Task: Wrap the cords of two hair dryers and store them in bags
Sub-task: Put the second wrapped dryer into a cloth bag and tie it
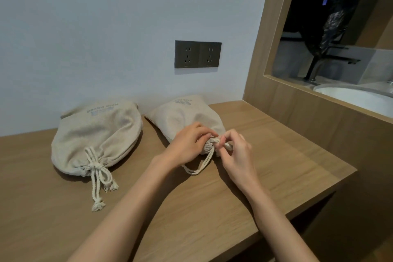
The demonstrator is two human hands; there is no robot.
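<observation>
Two beige cloth drawstring bags lie on the wooden table [191,208]. The left bag [95,134] is bulging, its mouth cinched and its white cord tied in a bow [98,168]. The right bag [182,117] is also full, with its gathered mouth [209,145] pointing toward me. My left hand [187,142] grips that gathered neck. My right hand [236,151] pinches the white drawstring at the mouth. A loop of the cord [200,166] trails on the table below my hands. No hair dryer or power cord shows; the bags hide their contents.
A dark double wall socket [197,54] sits on the white wall behind the bags. A wooden partition with an opening [276,91] stands at the right, showing a white basin [357,95] beyond. The table's right edge [331,189] drops off near my right arm.
</observation>
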